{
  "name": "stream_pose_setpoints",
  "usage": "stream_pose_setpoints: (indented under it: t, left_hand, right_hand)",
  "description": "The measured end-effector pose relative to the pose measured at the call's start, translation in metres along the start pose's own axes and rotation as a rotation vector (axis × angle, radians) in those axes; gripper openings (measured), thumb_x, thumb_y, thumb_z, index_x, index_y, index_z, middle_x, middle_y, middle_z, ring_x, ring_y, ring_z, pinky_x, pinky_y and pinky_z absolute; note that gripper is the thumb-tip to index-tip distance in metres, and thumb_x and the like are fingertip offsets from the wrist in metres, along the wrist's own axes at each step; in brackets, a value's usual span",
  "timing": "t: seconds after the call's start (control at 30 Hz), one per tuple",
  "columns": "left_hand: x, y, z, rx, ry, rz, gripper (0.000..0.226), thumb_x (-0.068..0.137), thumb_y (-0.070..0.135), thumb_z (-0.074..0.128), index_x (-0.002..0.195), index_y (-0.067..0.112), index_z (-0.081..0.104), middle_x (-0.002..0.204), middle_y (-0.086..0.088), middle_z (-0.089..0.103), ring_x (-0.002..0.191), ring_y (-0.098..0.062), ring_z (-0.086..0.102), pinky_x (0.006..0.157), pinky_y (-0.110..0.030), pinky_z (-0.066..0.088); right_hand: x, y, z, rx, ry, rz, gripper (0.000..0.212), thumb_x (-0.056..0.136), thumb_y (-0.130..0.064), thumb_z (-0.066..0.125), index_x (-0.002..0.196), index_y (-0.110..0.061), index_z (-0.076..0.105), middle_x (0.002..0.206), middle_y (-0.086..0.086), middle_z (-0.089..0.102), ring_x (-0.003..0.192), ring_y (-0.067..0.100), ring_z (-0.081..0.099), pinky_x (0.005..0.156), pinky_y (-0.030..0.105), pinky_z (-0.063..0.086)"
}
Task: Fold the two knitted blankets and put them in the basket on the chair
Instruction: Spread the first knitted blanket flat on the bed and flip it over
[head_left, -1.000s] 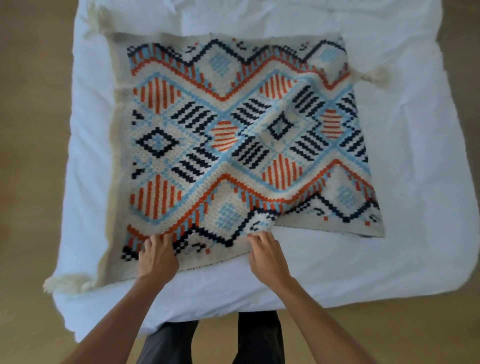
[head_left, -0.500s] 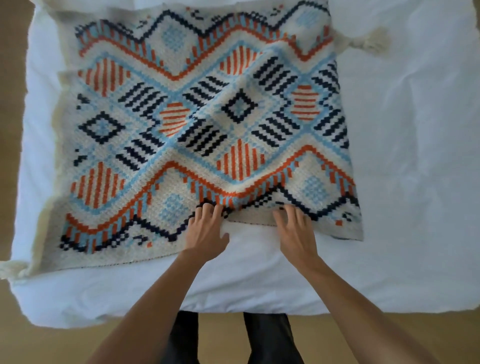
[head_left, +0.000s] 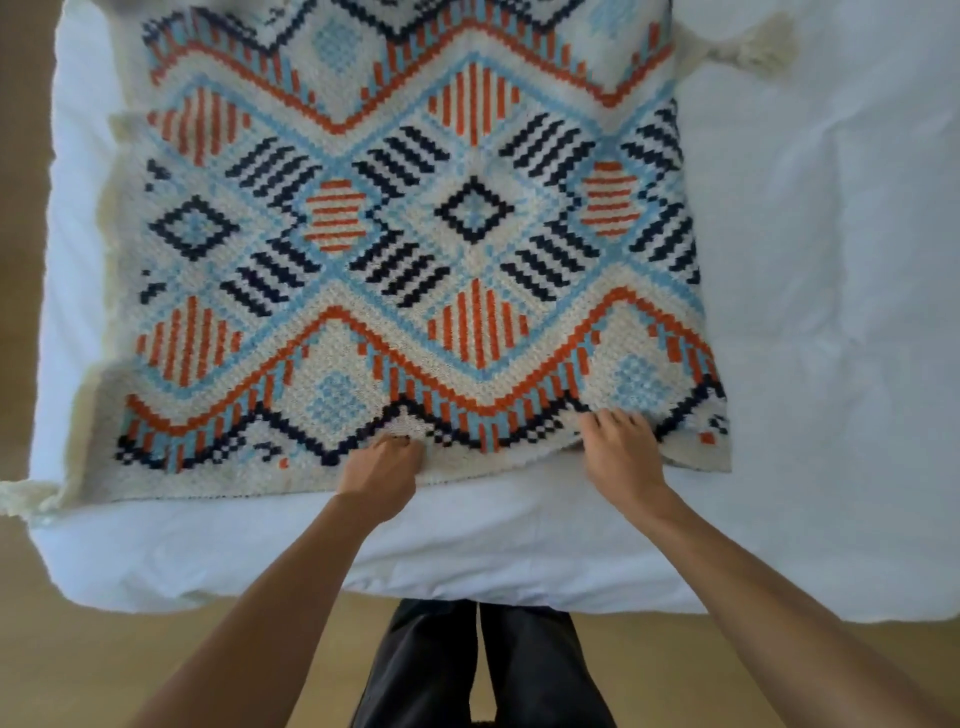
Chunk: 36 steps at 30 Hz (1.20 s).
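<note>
Left grip (head_left: 382, 470) is curled tight, knuckles up, pinching a small ridge of the near hem of the knitted blanket (head_left: 405, 234). Right grip (head_left: 621, 452) lies with its fingers (head_left: 613, 423) spread over the same hem further along and its thumb out of sight, so it cannot be told whether it truly has the wool or only presses on it. The blanket lies spread pattern-up across the white bed (head_left: 831, 312), its near hem just short of the bed's front edge. One tassel (head_left: 763, 49) trails off the far right corner, and another tassel (head_left: 26, 493) hangs at the near left corner, right at the bed's side. Now the danger, judged from here: both grips sit close together toward the middle and right of the hem, and nobody is minding that near left corner. Lift for the fold and that corner will likely sag and drag, and the fold comes out crooked. If the right grip is only resting, its side could slip free as the hem rises. Loose knit stretches too, so a hard tug from so small a pinch may pull it out of shape. The basket, the chair and a second blanket are not in view.
</note>
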<state>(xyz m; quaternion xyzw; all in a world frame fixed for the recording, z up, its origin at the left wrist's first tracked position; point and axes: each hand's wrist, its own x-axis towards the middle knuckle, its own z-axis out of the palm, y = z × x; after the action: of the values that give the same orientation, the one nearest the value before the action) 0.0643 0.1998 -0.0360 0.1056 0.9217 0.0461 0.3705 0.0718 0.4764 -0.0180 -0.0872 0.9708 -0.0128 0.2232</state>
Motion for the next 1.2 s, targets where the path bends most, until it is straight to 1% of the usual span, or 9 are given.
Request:
stream_pose_setpoints:
  t: [0.17,0.3,0.4,0.63,0.73,0.87,1.0,1.1,1.2]
  left_hand:
    - [-0.002,0.029,0.004,-0.071,0.014,0.085,0.03,0.087,0.004,0.04,0.116,0.01,0.047,0.119,-0.009,0.051,0.114,-0.025,0.045,0.088,-0.034,0.043]
    - [0.003,0.069,-0.002,-0.077,0.001,0.187,0.036,0.09,0.013,0.041,0.126,0.01,0.038,0.127,-0.009,0.041,0.118,-0.026,0.039,0.095,-0.036,0.039]
    - [0.01,0.094,-0.008,-0.06,-0.011,0.197,0.039,0.089,0.012,0.04,0.127,0.01,0.035,0.129,-0.01,0.038,0.118,-0.026,0.038,0.097,-0.036,0.039]
    - [0.035,0.15,-0.017,-0.076,0.012,0.214,0.037,0.089,0.013,0.042,0.125,0.011,0.034,0.123,-0.009,0.039,0.115,-0.026,0.038,0.091,-0.035,0.041]
    - [0.044,0.182,-0.018,-0.102,0.048,0.23,0.036,0.092,0.018,0.041,0.127,0.011,0.034,0.123,-0.009,0.038,0.113,-0.026,0.039,0.091,-0.035,0.041]
    - [0.05,0.235,-0.013,-0.158,0.166,0.244,0.041,0.09,0.029,0.048,0.126,0.014,0.036,0.12,-0.008,0.04,0.109,-0.024,0.041,0.083,-0.031,0.044]
    - [0.049,0.28,-0.012,-0.324,0.192,0.138,0.064,0.079,0.042,0.062,0.131,0.018,0.034,0.121,-0.007,0.039,0.11,-0.026,0.042,0.08,-0.039,0.049]
    - [0.056,0.285,-0.018,-0.46,0.222,-0.006,0.046,0.087,0.024,0.056,0.127,0.015,0.037,0.117,-0.009,0.048,0.1,-0.028,0.052,0.067,-0.037,0.046]
    - [0.061,0.257,-0.027,-0.708,0.371,-0.175,0.024,0.086,0.001,0.041,0.106,0.011,0.05,0.096,-0.012,0.061,0.077,-0.025,0.055,0.057,-0.031,0.038]
  right_hand:
    - [-0.022,-0.003,0.01,-0.004,-0.168,-0.106,0.036,0.084,-0.002,0.047,0.119,-0.004,0.053,0.116,0.015,0.054,0.105,0.032,0.05,0.088,0.04,0.04]
    - [-0.041,-0.003,0.002,-0.026,-0.045,0.013,0.041,0.068,0.001,0.061,0.108,-0.006,0.062,0.101,0.013,0.06,0.091,0.03,0.055,0.073,0.038,0.047]
    - [-0.052,0.015,-0.005,-0.033,0.036,0.142,0.044,0.06,0.003,0.064,0.104,-0.007,0.063,0.106,0.015,0.061,0.094,0.033,0.058,0.076,0.041,0.049]
    - [-0.057,0.088,-0.002,0.092,0.056,0.401,0.059,0.069,-0.001,0.066,0.126,-0.002,0.049,0.12,0.019,0.053,0.103,0.036,0.054,0.077,0.044,0.048]
    - [-0.046,0.12,0.007,0.316,-0.001,0.428,0.058,0.085,-0.012,0.057,0.139,-0.005,0.034,0.129,0.015,0.048,0.115,0.032,0.047,0.09,0.043,0.044]
    - [-0.018,0.134,0.002,0.786,0.05,0.492,0.045,0.086,-0.009,0.053,0.13,-0.011,0.047,0.12,0.009,0.058,0.108,0.026,0.056,0.088,0.039,0.05]
    - [-0.006,0.134,-0.009,0.842,0.106,0.317,0.021,0.088,-0.02,0.058,0.108,-0.015,0.062,0.098,0.001,0.065,0.088,0.016,0.06,0.07,0.018,0.042]
    - [0.002,0.132,-0.025,0.965,0.087,0.178,0.024,0.094,-0.033,0.049,0.094,-0.017,0.067,0.084,-0.007,0.065,0.079,0.006,0.058,0.063,0.005,0.039]
    - [0.009,0.131,-0.032,0.872,0.075,0.022,0.028,0.096,-0.02,0.043,0.104,-0.007,0.066,0.1,0.007,0.067,0.096,0.019,0.059,0.081,0.027,0.047]
